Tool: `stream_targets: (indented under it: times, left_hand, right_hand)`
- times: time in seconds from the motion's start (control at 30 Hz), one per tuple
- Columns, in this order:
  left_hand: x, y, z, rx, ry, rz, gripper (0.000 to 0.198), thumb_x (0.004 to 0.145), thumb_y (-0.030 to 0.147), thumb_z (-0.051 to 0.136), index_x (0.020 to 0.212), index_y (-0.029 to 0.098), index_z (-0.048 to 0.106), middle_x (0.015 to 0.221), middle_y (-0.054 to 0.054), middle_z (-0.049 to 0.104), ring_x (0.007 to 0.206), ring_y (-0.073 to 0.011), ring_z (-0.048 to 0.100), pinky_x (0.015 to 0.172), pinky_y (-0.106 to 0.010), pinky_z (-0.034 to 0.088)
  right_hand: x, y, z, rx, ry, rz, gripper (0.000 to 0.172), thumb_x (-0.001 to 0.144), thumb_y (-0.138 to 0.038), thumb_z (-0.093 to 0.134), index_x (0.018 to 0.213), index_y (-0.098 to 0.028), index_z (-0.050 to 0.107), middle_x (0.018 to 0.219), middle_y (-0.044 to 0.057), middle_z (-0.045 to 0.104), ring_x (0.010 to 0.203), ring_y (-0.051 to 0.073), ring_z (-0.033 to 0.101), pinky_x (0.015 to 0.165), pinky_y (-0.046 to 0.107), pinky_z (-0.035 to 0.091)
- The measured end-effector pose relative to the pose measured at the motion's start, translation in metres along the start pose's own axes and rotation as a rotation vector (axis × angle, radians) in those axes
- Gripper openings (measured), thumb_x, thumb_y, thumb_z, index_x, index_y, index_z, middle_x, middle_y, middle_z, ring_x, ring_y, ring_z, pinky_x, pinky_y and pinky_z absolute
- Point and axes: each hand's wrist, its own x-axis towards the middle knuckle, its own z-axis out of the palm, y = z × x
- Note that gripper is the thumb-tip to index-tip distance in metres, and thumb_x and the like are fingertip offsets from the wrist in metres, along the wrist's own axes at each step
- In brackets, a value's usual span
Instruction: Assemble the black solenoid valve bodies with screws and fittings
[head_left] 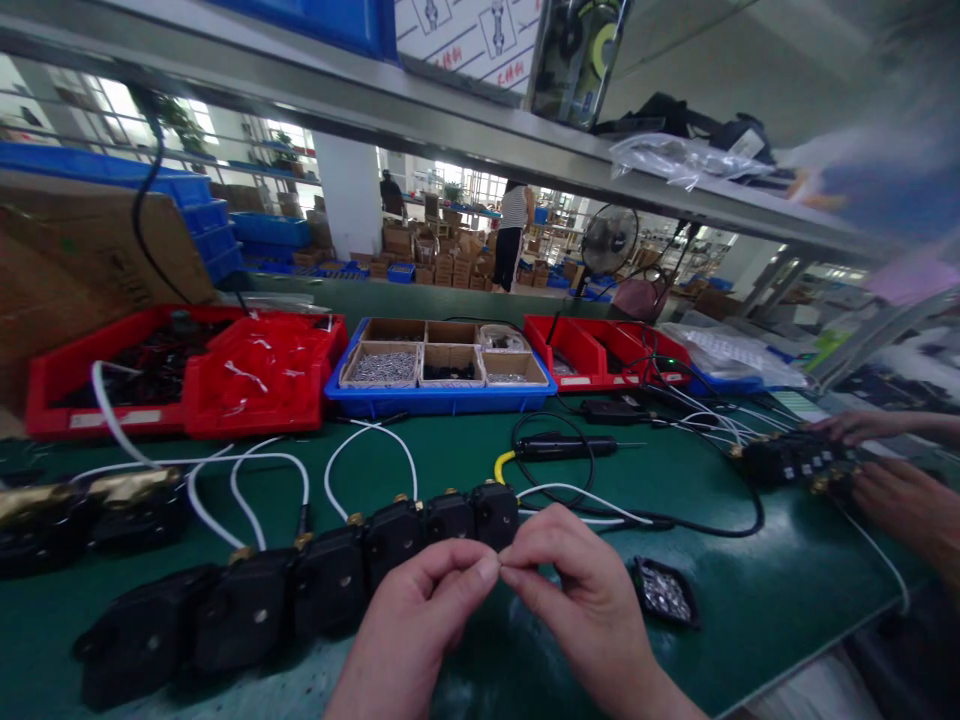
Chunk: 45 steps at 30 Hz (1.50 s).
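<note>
My left hand and my right hand meet at the fingertips over the front of the bench, both pinched closed. Whatever lies between the fingertips is too small to name. Just behind and to the left runs a row of black housings with brass fittings and white cables. Right of my right hand sits a small black tray holding shiny metal pieces. Beyond the hands, a black electric screwdriver with a yellow cord end lies on the green mat.
Red bins stand at the back left, beside a blue tray of compartmented small parts. More red bins follow to the right. A shelf crosses above. At the right edge, a co-worker's hands touch black housings.
</note>
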Motion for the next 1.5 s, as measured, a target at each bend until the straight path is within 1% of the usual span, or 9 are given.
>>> stream_targets:
  times: [0.17, 0.4, 0.53, 0.6, 0.8, 1.03, 1.23, 1.37, 1.5]
  left_hand:
    - [0.004, -0.004, -0.001, 0.038, 0.056, -0.010, 0.039, 0.075, 0.051, 0.075, 0.091, 0.015, 0.078, 0.064, 0.003, 0.054, 0.060, -0.0113, 0.039, 0.056, -0.023, 0.028]
    - [0.003, 0.000, -0.002, 0.081, -0.001, 0.048, 0.027, 0.082, 0.034, 0.066, 0.096, 0.017, 0.082, 0.086, -0.005, 0.075, 0.094, -0.0231, 0.067, 0.085, -0.030, 0.047]
    - [0.004, 0.004, 0.000, 0.327, 0.056, 0.017, 0.031, 0.082, 0.020, 0.061, 0.104, 0.019, 0.081, 0.076, -0.002, 0.071, 0.073, -0.0191, 0.063, 0.069, -0.029, 0.045]
    - [0.006, 0.004, 0.000, 0.467, 0.109, 0.101, 0.033, 0.081, 0.014, 0.061, 0.107, 0.022, 0.081, 0.083, -0.001, 0.073, 0.071, -0.0175, 0.062, 0.067, -0.028, 0.046]
    - [0.014, 0.007, -0.003, 0.757, 0.215, 0.406, 0.045, 0.086, 0.008, 0.065, 0.123, 0.031, 0.075, 0.115, -0.001, 0.074, 0.110, -0.0214, 0.067, 0.102, -0.035, 0.049]
    - [0.015, 0.001, -0.002, 0.648, 0.162, 0.447, 0.039, 0.085, 0.006, 0.071, 0.111, 0.035, 0.079, 0.102, 0.003, 0.075, 0.098, -0.0165, 0.070, 0.088, -0.027, 0.053]
    - [0.015, -0.015, -0.004, 0.711, 0.258, 0.690, 0.027, 0.087, 0.007, 0.072, 0.097, 0.031, 0.081, 0.079, 0.002, 0.068, 0.076, -0.0142, 0.066, 0.068, -0.023, 0.050]
    - [0.014, -0.027, -0.005, 0.859, 0.368, 0.970, 0.022, 0.093, 0.010, 0.064, 0.095, 0.027, 0.078, 0.073, 0.000, 0.062, 0.071, -0.0166, 0.061, 0.060, -0.025, 0.046]
    - [0.011, -0.038, -0.003, 1.026, 0.428, 1.096, 0.024, 0.098, 0.013, 0.053, 0.090, 0.023, 0.073, 0.072, -0.002, 0.059, 0.067, -0.0190, 0.057, 0.057, -0.030, 0.043]
  right_hand:
    - [-0.007, 0.008, 0.003, -0.203, -0.045, -0.096, 0.016, 0.097, -0.012, 0.061, 0.100, -0.025, 0.069, 0.092, 0.002, 0.065, 0.084, 0.015, 0.065, 0.072, 0.025, 0.053]
    - [-0.004, 0.010, 0.001, -0.264, -0.064, -0.072, 0.013, 0.098, -0.014, 0.059, 0.092, -0.024, 0.065, 0.087, 0.001, 0.062, 0.079, 0.014, 0.062, 0.068, 0.024, 0.051]
    - [-0.001, 0.012, 0.001, -0.265, -0.067, -0.050, 0.013, 0.099, -0.017, 0.058, 0.089, -0.024, 0.063, 0.086, 0.000, 0.062, 0.077, 0.014, 0.060, 0.066, 0.024, 0.049]
    - [0.001, 0.017, 0.001, -0.275, -0.087, -0.027, 0.013, 0.100, -0.019, 0.058, 0.090, -0.024, 0.064, 0.086, 0.000, 0.062, 0.078, 0.014, 0.060, 0.067, 0.025, 0.048]
    - [0.014, 0.034, -0.001, -0.269, -0.145, 0.065, 0.016, 0.101, -0.027, 0.057, 0.088, -0.023, 0.065, 0.087, 0.002, 0.060, 0.078, 0.017, 0.056, 0.068, 0.029, 0.044]
    - [0.013, 0.034, -0.002, 0.165, -0.204, 0.457, 0.025, 0.095, -0.047, 0.068, 0.088, -0.023, 0.067, 0.087, -0.001, 0.060, 0.083, 0.017, 0.055, 0.074, 0.027, 0.042]
    - [0.009, 0.026, 0.003, 0.450, -0.188, 0.703, 0.034, 0.083, -0.051, 0.079, 0.085, -0.019, 0.068, 0.078, -0.002, 0.054, 0.072, 0.013, 0.043, 0.066, 0.024, 0.036]
    - [0.008, 0.022, 0.005, 0.389, -0.157, 0.749, 0.037, 0.077, -0.054, 0.082, 0.085, -0.019, 0.072, 0.080, 0.001, 0.060, 0.074, 0.015, 0.049, 0.067, 0.025, 0.040]
    - [-0.001, 0.019, 0.007, 0.096, -0.150, 0.607, 0.033, 0.080, -0.054, 0.073, 0.081, -0.021, 0.074, 0.083, 0.004, 0.067, 0.079, 0.021, 0.059, 0.070, 0.030, 0.046]
